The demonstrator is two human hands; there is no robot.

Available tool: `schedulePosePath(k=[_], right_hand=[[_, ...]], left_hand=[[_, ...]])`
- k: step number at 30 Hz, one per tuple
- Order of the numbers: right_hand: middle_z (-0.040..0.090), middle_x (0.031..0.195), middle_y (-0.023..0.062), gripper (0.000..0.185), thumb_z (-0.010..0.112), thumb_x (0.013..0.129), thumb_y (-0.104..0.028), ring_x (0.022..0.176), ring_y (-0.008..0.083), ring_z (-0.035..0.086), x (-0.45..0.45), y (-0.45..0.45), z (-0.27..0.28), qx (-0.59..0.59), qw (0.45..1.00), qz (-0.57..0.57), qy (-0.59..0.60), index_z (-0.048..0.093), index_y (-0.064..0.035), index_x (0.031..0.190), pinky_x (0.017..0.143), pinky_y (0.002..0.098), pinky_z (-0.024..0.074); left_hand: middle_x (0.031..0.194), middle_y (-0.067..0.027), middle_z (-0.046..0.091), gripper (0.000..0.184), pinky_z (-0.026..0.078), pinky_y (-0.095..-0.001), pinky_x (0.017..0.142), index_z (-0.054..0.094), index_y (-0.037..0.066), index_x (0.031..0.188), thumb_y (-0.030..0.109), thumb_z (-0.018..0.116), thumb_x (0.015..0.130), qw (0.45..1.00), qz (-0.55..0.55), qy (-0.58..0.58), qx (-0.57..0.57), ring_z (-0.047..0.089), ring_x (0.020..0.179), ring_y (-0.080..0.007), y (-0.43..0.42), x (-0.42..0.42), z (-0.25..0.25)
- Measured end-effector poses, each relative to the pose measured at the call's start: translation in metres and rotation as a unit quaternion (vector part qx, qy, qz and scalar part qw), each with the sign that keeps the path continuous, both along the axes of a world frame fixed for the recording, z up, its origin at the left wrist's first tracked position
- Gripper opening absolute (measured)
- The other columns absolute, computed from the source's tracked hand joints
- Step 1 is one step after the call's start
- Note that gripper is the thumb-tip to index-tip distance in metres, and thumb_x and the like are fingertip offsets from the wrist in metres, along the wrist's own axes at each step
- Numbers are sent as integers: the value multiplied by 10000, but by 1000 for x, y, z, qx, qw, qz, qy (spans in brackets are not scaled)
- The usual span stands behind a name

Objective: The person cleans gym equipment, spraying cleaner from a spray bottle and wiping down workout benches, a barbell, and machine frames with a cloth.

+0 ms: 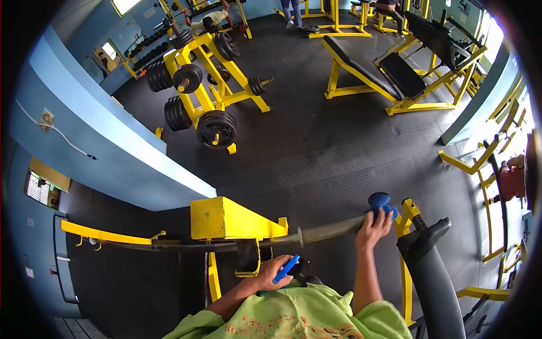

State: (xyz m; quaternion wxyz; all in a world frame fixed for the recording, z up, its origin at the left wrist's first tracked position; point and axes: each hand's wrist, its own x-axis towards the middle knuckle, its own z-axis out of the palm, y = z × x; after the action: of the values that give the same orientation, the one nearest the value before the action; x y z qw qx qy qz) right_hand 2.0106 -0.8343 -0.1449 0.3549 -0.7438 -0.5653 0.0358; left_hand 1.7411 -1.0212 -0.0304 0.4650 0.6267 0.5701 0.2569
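In the head view, our right hand [374, 229] is closed around a blue cloth [379, 199], bunched at the right end of the bar [333, 230]. The bar runs sideways in front of us, past the near edge of the yellow rack [226, 220], towards the yellow arm [107, 232] on the far left. Its collar [300, 237] stands just beyond the rack's right corner, and the thick sleeve lies between collar and cloth. We cannot tell whether the cloth goes right round the bar.

Our left hand [271, 277] is curled around a blue handle [286, 269], held tilted near our green shirt [288, 316], below the rack's front edge. What the handle belongs to is hard to make out, as the palm and some dark parts beside it hide the rest.

We judge the cloth light, soft and easily squashed, best taken as a wad with fingers and thumb over the bar's end. The bar should be heavy and stiff, its sleeve smooth and perhaps apt to turn; the sleeve gives the surest hold. The handle looks hard and light, suited to one fist. To our right, a black pad [435, 288] slants close to the bar's end.
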Motion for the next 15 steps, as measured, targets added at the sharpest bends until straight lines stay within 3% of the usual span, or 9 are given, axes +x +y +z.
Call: schedulePosePath(k=[2, 3, 5, 6, 8, 9, 11, 14, 15], right_hand=[[331, 1469, 228, 559, 567, 928, -382, 1357, 434, 269, -25, -29, -11, 60, 988, 28, 143, 456, -45, 1360, 1117, 527, 202], [331, 1469, 228, 559, 567, 928, -382, 1357, 434, 269, -20, -25, -18, 57, 988, 24, 139, 456, -45, 1360, 1117, 527, 202], [462, 1340, 162, 548, 547, 928, -431, 1302, 380, 382, -8, -5, -25, 120, 949, -50, 287, 466, -82, 1343, 1101, 532, 253], [462, 1340, 162, 548, 547, 928, -431, 1302, 380, 382, -1, 9, -20, 119, 948, -54, 289, 466, -82, 1343, 1101, 532, 253], [524, 1247, 148, 554, 499, 939, -475, 1171, 344, 509, 18, 38, -9, 127, 757, -117, 630, 486, -62, 1308, 1035, 515, 370], [524, 1247, 148, 554, 499, 939, -475, 1171, 344, 509, 36, 40, -18, 128, 754, -122, 633, 486, -62, 1308, 1035, 515, 370], [589, 1182, 153, 522, 414, 962, -484, 1058, 309, 592, 64, 42, -48, 55, 488, 113, 864, 521, -79, 1273, 914, 455, 498], [626, 1126, 135, 565, 348, 964, -527, 1031, 319, 607, 55, 36, -70, 105, 463, 59, 878, 537, -77, 1249, 861, 514, 517], [617, 1177, 134, 596, 327, 968, -540, 1099, 322, 581, 32, 15, -29, 67, 427, 23, 902, 531, -67, 1267, 932, 515, 477]], left_hand=[[1201, -111, 611, 527, 518, -354, 831, 491, 65, 1295, 191, 691, 824, 1000, -10, -14, -22, 637, 913, -224, 3, 3, 0], [1182, -113, 615, 522, 520, -351, 832, 493, 67, 1293, 192, 689, 826, 999, -15, -20, -25, 637, 908, -220, 5, 6, -3], [1166, -112, 617, 520, 520, -346, 827, 494, 66, 1292, 192, 689, 826, 999, -30, -24, -23, 636, 901, -218, 8, 11, -3], [1149, -112, 618, 518, 521, -341, 821, 496, 64, 1290, 192, 689, 827, 999, -44, -23, -18, 636, 895, -217, 10, 12, -2], [1125, -108, 617, 512, 522, -335, 816, 498, 63, 1289, 184, 688, 829, 998, -63, -7, -2, 634, 885, -207, 12, 14, 4], [1123, -103, 617, 511, 523, -333, 813, 499, 63, 1288, 180, 688, 827, 998, -55, -12, -13, 636, 872, -198, 11, 15, 7], [1122, -98, 617, 511, 523, -331, 810, 500, 63, 1287, 177, 689, 825, 998, -49, -13, -23, 638, 859, -189, 10, 15, 12], [1143, -86, 622, 519, 522, -323, 800, 502, 68, 1291, 175, 692, 819, 998, -58, 6, -28, 640, 825, -167, 5, 7, 21], [1150, -82, 624, 525, 521, -319, 795, 503, 70, 1293, 177, 693, 816, 999, -45, 11, -25, 642, 812, -163, 4, 4, 23]])
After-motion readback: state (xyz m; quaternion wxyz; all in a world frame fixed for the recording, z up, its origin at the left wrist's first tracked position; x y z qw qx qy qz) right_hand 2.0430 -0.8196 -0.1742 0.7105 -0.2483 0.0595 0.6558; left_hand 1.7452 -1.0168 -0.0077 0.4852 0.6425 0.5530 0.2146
